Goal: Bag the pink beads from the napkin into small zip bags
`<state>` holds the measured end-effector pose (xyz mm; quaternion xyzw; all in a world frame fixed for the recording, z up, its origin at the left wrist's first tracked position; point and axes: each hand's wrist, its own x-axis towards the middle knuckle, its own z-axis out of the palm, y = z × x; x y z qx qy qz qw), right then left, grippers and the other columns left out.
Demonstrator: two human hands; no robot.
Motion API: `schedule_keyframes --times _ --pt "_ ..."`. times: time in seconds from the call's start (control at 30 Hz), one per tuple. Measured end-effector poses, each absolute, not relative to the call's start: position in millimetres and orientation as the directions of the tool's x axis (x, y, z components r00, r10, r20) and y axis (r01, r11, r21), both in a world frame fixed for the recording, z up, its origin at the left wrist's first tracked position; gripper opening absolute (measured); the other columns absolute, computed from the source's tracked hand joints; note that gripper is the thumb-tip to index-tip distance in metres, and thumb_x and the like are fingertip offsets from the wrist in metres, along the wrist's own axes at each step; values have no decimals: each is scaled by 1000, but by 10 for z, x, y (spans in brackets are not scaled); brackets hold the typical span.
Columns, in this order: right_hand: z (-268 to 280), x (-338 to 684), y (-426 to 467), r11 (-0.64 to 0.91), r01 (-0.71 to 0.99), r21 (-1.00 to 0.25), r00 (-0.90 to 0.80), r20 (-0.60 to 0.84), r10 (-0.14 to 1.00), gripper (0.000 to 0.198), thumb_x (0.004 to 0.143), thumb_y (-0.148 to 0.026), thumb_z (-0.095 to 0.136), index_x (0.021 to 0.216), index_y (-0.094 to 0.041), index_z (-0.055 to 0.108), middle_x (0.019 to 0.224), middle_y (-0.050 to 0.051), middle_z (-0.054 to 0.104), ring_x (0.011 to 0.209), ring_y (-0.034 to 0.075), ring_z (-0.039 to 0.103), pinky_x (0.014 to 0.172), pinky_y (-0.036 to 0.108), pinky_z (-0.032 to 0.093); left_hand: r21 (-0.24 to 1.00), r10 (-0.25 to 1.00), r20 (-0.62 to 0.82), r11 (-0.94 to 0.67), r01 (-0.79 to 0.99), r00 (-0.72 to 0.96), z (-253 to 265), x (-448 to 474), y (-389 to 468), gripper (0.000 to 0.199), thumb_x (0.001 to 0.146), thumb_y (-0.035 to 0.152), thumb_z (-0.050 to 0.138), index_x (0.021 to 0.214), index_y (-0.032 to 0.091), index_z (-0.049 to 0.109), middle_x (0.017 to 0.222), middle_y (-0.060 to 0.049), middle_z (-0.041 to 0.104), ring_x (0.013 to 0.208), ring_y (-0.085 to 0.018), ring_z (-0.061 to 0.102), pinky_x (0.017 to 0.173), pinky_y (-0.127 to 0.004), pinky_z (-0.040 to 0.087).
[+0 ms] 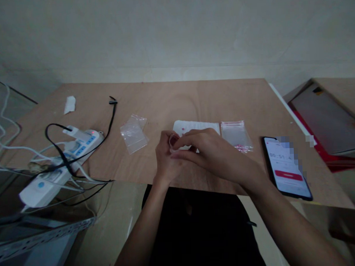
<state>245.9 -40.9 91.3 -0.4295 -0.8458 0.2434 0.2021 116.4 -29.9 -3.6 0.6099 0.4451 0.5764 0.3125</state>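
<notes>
My left hand (167, 158) is curled closed near the table's front edge. Against it, my right hand (208, 149) pinches with thumb and forefinger. A thin, pale, curved edge (171, 140) shows between the two hands; it is too small and dim to name. Just behind my hands lies a white sheet (196, 127) with small red spots, partly covered by my right hand. To its right is a clear zip bag (235, 135) with small pink-red bits at its lower end. Flat clear plastic bags (134, 133) lie to the left of my hands.
On the wooden table (170, 100), a white power strip (87, 144) with tangled cables stands at left. A black cable (113, 112) reaches inward. A phone (286, 166) showing a timer lies at right. A white scrap (69, 104) sits far left. The wall (174, 36) rises behind.
</notes>
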Motion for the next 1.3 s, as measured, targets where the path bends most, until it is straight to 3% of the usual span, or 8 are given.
schedule_keyframes --times 0.17,0.37,0.6,0.77,0.97,1.3 --pt "880 2606 -384 536 689 -488 -494 224 840 3 81 -17 71 80 -15 72 102 9 69 99 21 63 86 30 46 884 890 456 -455 104 21 -48 1099 -331 57 56 41 81 95 26 43 85 3 48 75 -13 51 65 -26 44" --pt "788 2820 -345 325 543 -774 -338 153 929 13 82 -30 71 78 -17 69 71 1 71 64 14 65 59 26 47 934 934 357 -357 -4 -15 127 1034 -364 21 82 43 63 86 22 57 78 1 58 73 -13 56 68 -28 47" --pt "635 2830 -397 190 133 -973 -63 183 981 34 69 -44 80 86 -20 64 77 3 75 74 19 71 71 33 57 965 962 249 -257 -53 -114 146 1047 -354 22 71 40 76 71 19 67 70 -1 68 67 -13 62 68 -29 50" --pt "573 2792 -451 176 49 -983 46 178 983 40 68 -37 82 93 -22 55 73 -1 73 73 17 72 68 29 56 961 966 228 -243 -130 -120 167 1085 -370 22 70 39 78 69 19 68 67 0 69 64 -12 61 66 -27 51" --pt "521 2821 -485 178 48 -983 10 178 984 45 72 -29 78 108 -23 52 75 -2 73 75 17 72 74 32 57 977 974 210 -206 -55 85 214 1036 -339 18 73 38 75 77 21 73 75 -2 73 67 -14 64 67 -28 52" --pt "420 2694 -508 111 -76 -991 12 111 994 47 68 -38 81 102 -24 53 74 -3 72 71 16 72 69 30 58 976 975 217 -217 -4 -39 190 1190 -423 20 70 37 78 67 20 66 67 0 72 63 -14 65 66 -29 54"
